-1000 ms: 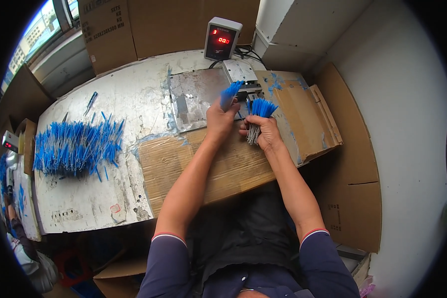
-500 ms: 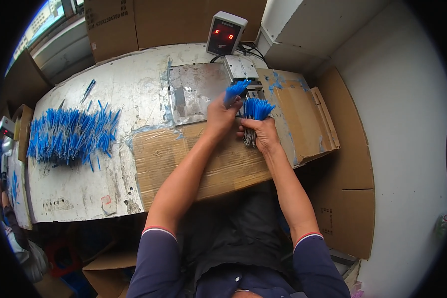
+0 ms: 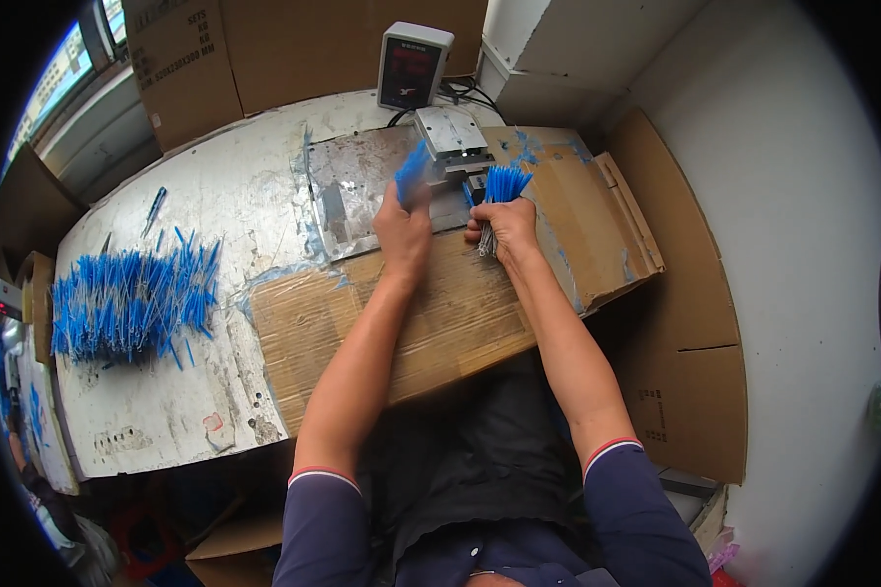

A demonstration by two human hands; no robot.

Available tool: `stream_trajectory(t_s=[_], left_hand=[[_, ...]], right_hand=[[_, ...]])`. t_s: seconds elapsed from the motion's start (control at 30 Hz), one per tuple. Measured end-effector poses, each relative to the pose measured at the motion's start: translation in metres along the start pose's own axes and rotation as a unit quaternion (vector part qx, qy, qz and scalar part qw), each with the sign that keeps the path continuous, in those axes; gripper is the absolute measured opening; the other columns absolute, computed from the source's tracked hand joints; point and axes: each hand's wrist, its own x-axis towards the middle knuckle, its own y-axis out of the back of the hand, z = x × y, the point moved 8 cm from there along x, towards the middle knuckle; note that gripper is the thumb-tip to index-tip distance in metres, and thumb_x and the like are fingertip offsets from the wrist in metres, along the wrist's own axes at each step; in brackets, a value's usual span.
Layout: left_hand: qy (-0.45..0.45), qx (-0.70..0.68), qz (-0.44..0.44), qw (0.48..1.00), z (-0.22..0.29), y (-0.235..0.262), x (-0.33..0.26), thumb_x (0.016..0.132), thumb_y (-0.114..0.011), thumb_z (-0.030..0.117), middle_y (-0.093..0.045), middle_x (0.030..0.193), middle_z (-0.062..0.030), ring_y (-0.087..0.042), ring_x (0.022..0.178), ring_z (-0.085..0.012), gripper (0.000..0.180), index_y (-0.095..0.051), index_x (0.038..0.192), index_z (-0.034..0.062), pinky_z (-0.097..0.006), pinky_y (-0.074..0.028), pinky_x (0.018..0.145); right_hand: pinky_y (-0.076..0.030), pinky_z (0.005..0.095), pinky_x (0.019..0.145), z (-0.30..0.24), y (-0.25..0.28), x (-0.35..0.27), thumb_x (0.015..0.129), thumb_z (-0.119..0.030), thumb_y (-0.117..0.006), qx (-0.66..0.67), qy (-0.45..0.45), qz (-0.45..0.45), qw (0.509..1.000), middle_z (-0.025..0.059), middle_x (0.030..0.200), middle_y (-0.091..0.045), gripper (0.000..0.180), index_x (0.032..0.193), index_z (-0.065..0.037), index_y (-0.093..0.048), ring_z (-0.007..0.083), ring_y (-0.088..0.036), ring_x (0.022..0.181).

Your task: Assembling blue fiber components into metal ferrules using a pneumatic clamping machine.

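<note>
My left hand [image 3: 402,240] is closed round a bunch of thin blue-ended wires [image 3: 413,174], blurred by motion, with the blue ends pointing up. To its right, my right hand [image 3: 511,227] grips a fuller bunch of blue-ended wires [image 3: 507,183]; their blue ends fan out above the fist and bare silvery ends show below. The right hand's fingers are just in front of a small metal block device [image 3: 452,134], with a blue piece at its dark front part. The left hand is over the near edge of a metal plate [image 3: 347,191], apart from the device.
A large pile of blue-ended wires [image 3: 132,305] lies at the left of the white table [image 3: 186,401], with a pen-like tool [image 3: 155,210] behind it. A display box [image 3: 414,67] with cables stands at the back. Cardboard [image 3: 352,308] covers the near edge; a wall rises at right.
My left hand has moved left, away from the device and the right hand, with its bunch. My right hand still holds its bunch near the device. The display's red digits have become dim.
</note>
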Motion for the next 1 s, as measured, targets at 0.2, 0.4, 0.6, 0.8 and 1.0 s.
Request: stream_trajectory(t_s=[0.2, 0.4, 0.6, 0.8, 1.0], left_hand=[[0.011, 0.022, -0.008, 1.000, 0.000, 0.001, 0.001, 0.096, -0.071, 0.015, -0.072, 0.089, -0.0047, -0.064, 0.082, -0.0124, 0.017, -0.067, 0.107, 0.0023, -0.030, -0.050, 0.076], [-0.006, 0.089, 0.009, 0.996, -0.002, 0.005, 0.001, 0.101, -0.064, 0.018, -0.071, 0.090, -0.0059, -0.065, 0.080, -0.0154, 0.015, -0.066, 0.107, 0.0042, -0.032, -0.051, 0.074], [-0.177, 0.154, 0.060, 0.970, 0.021, 0.007, 0.002, 0.101, -0.061, 0.016, -0.071, 0.094, -0.0128, -0.068, 0.079, -0.0319, 0.012, -0.065, 0.106, 0.0058, -0.041, -0.051, 0.072], [-0.125, 0.199, -0.069, 0.969, 0.009, -0.014, -0.002, 0.091, -0.054, 0.007, -0.069, 0.094, -0.0159, -0.064, 0.089, -0.0399, 0.020, -0.068, 0.106, 0.0084, -0.051, -0.047, 0.076], [-0.158, 0.233, -0.084, 0.956, 0.008, -0.018, -0.003, 0.089, -0.060, 0.005, -0.068, 0.088, -0.0187, -0.066, 0.083, -0.0428, 0.012, -0.065, 0.100, 0.0072, -0.051, -0.050, 0.072]], right_hand=[[-0.060, 0.0383, 0.048, -0.004, -0.002, 0.008, 0.074, 0.009, -0.067, -0.033, 0.009, 0.035, 0.999, 0.0205, 0.073, -0.067, 0.005, 0.075, 0.010, -0.062, 0.0291, -0.069, 0.056], [-0.060, 0.0392, 0.047, -0.005, -0.006, 0.005, 0.076, 0.008, -0.069, -0.045, -0.001, 0.036, 0.998, 0.0222, 0.074, -0.067, 0.007, 0.077, 0.010, -0.062, 0.0304, -0.070, 0.058], [-0.062, 0.0419, 0.051, -0.003, -0.007, 0.002, 0.079, 0.004, -0.071, 0.056, -0.024, 0.024, 0.998, 0.0207, 0.076, -0.068, 0.010, 0.083, 0.009, -0.064, 0.0307, -0.071, 0.062], [-0.064, 0.0435, 0.055, 0.001, -0.001, -0.009, 0.080, 0.002, -0.072, 0.135, -0.025, -0.042, 0.990, 0.0146, 0.078, -0.068, 0.011, 0.088, 0.005, -0.066, 0.0282, -0.071, 0.065], [-0.063, 0.0418, 0.056, 0.008, 0.006, -0.011, 0.079, 0.004, -0.075, 0.110, -0.019, -0.046, 0.993, 0.0135, 0.079, -0.068, 0.014, 0.089, 0.004, -0.065, 0.0260, -0.070, 0.064]])
